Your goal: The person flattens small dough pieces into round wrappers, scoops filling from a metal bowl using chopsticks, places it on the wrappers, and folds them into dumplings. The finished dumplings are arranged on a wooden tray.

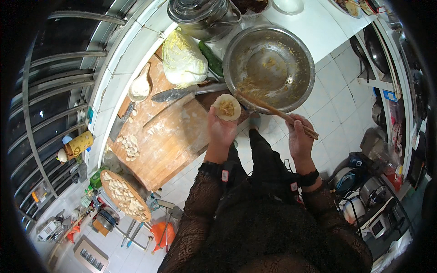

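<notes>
On the fingers of my left hand (222,131) lies a round dough wrapper (226,107) with a mound of yellowish filling in its middle. My right hand (300,138) grips a pair of wooden chopsticks (273,110), whose tips reach over the near left rim of a large stainless steel bowl (303,82). Smears and bits of the same yellowish filling cling to the bowl's inside. Below and left of the bowl is a floured wooden board (170,140). A rolling pin (169,112) rests on it, with small dough pieces (129,147) near its left edge.
A cleaver-like knife (177,94), a napa cabbage (184,59) and a cucumber (210,58) lie left of the bowl. A ladle of flour (140,88) sits by the wall. A round tray (146,215) holds several dumplings. A lidded steel pot (205,20) stands behind.
</notes>
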Action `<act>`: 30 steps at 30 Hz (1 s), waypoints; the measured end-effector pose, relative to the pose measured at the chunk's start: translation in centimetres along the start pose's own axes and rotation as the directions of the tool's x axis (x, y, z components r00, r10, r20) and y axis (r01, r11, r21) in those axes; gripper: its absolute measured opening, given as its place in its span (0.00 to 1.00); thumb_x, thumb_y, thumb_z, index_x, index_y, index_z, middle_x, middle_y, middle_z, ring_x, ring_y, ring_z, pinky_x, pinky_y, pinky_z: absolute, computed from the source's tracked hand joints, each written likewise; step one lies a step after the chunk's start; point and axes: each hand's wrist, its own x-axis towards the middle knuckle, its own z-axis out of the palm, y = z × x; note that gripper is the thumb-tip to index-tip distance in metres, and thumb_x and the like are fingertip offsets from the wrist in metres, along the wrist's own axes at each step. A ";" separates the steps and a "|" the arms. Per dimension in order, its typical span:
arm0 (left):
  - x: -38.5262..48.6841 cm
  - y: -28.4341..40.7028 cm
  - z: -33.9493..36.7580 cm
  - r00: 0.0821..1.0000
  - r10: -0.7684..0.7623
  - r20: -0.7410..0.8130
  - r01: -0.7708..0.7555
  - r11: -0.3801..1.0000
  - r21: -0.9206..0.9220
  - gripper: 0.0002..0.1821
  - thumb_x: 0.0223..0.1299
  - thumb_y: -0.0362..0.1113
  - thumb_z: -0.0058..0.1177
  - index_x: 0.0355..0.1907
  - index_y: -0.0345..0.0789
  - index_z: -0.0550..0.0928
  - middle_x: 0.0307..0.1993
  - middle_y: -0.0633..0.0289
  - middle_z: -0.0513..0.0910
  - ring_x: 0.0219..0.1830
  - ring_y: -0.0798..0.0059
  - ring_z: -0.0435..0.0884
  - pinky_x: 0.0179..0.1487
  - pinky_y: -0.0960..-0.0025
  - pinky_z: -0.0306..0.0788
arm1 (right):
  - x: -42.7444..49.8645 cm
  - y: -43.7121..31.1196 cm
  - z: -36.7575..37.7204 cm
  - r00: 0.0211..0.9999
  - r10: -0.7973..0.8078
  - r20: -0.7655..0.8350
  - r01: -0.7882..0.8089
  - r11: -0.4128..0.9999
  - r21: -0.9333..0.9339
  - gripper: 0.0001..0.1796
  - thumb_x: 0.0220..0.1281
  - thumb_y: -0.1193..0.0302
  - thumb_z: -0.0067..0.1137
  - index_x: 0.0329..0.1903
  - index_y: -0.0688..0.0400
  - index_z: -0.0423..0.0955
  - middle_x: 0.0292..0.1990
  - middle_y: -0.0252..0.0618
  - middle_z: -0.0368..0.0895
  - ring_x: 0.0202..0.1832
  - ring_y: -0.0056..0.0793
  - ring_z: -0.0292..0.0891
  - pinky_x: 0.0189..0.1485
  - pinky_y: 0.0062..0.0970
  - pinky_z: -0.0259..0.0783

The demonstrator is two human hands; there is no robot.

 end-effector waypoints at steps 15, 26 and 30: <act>-5.5 4.6 7.1 0.981 -0.177 0.084 0.157 0.965 0.210 0.29 0.75 0.52 0.28 0.66 0.33 0.63 0.62 0.53 0.71 0.62 0.59 0.72 0.65 0.55 0.67 | 4.2 -3.4 3.5 0.593 0.203 0.779 0.805 -0.123 -0.581 0.20 0.50 0.80 0.60 0.48 0.52 0.79 0.54 0.41 0.75 0.59 0.45 0.69 0.61 0.40 0.68; -11.7 8.9 7.7 0.969 -0.184 0.165 0.109 0.917 0.384 0.27 0.75 0.47 0.29 0.64 0.29 0.65 0.60 0.52 0.72 0.59 0.64 0.74 0.61 0.63 0.70 | -1.7 -2.1 16.7 0.279 0.044 0.959 0.957 0.066 -0.282 0.11 0.45 0.70 0.67 0.35 0.47 0.82 0.46 0.30 0.77 0.54 0.39 0.71 0.53 0.41 0.68; -13.9 11.9 6.4 0.972 -0.149 0.183 0.073 0.928 0.366 0.24 0.74 0.42 0.34 0.64 0.28 0.66 0.59 0.55 0.73 0.60 0.68 0.73 0.63 0.65 0.68 | -3.7 -0.1 20.1 0.451 0.025 0.892 0.845 0.310 -0.436 0.11 0.43 0.73 0.70 0.34 0.52 0.83 0.41 0.33 0.77 0.49 0.39 0.71 0.52 0.39 0.67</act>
